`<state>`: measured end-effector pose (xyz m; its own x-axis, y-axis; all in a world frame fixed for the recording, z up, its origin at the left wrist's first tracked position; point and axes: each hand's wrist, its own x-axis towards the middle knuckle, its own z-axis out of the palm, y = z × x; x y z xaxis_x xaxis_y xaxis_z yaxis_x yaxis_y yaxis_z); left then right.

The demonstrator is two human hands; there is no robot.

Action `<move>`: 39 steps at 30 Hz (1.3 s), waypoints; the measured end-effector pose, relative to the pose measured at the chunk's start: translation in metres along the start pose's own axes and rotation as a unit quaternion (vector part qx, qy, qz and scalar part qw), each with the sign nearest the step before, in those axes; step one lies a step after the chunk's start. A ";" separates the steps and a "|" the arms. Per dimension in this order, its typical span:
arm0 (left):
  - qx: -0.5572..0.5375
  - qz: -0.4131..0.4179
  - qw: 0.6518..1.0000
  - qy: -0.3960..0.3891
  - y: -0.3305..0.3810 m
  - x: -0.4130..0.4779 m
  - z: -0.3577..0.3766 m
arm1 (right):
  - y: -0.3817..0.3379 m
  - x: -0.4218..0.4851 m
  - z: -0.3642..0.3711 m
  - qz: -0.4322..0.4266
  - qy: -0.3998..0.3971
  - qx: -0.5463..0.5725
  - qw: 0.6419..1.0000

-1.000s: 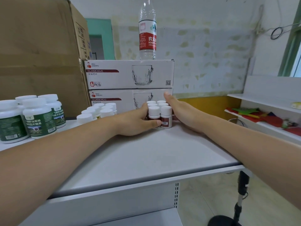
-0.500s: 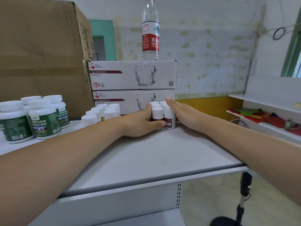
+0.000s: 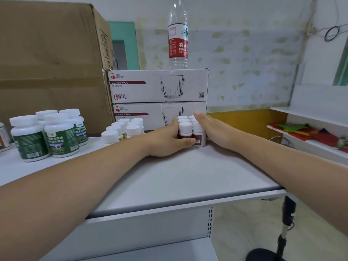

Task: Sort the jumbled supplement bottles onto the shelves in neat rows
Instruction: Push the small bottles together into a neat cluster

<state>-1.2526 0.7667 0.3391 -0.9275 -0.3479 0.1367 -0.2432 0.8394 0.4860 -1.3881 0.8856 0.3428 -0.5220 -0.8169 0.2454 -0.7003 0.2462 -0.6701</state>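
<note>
Squeezing round white-capped red-label bottles point(image 3: 185, 129) | left hand point(image 3: 163, 142) cupped around | right hand point(image 3: 214, 129) flat against | smooth shelf point(image 3: 188, 176)

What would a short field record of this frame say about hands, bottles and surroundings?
left hand: cupped round the left side of the red-label bottles, thumb across the front
right hand: flat, fingers straight, pressed against the cluster's right side
cluster: upright, packed close together on the shelf
other bottles: green-label bottles far left; small white-capped bottles between
behind: two glass mug boxes stacked, water bottle on top; cardboard box at left
</note>
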 end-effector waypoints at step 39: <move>-0.028 -0.047 0.998 -0.014 -0.080 -0.103 -0.082 | -0.121 0.004 0.102 -0.049 -0.035 0.018 0.998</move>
<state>-1.1144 0.7011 0.3567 -0.9088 -0.4122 0.0646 -0.3145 0.7785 0.5432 -1.2560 0.7994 0.3535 -0.4148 -0.8714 0.2621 -0.7278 0.1448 -0.6703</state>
